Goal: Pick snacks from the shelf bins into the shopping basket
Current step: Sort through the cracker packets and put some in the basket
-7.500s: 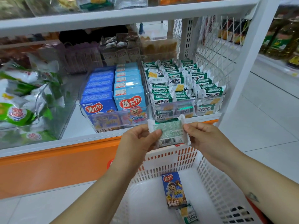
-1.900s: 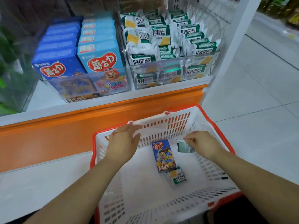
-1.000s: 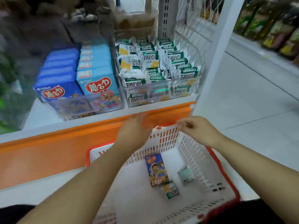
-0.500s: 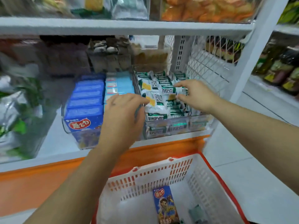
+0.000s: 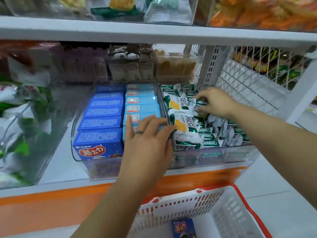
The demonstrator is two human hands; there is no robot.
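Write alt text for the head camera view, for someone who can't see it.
A person's right hand pinches a green-and-white packet in a clear shelf bin full of them. The left hand is spread open over light-blue boxes in the next bin. Below, a white basket with a red rim holds a dark-blue box.

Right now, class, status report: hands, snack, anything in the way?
Right hand pinches green-and-white packet in its bin. Left hand open over light-blue boxes. Basket below; no obstruction seen.
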